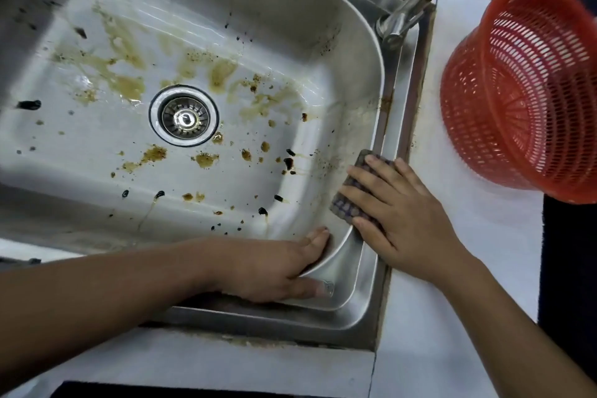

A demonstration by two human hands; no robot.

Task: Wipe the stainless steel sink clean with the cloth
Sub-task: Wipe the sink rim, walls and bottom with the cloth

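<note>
The stainless steel sink fills the upper left, its basin smeared with brown stains and dark specks around the drain strainer. A dark checked cloth lies folded on the sink's right rim. My right hand presses flat on the cloth with straight, spread fingers, and hides most of it. My left hand rests on the near right corner of the rim, fingers over the edge into the basin and thumb along the outer ledge.
A steel tap rises from the far right corner of the rim. A red plastic basket lies on its side on the white counter to the right. Brown grime lines the seam between sink and counter.
</note>
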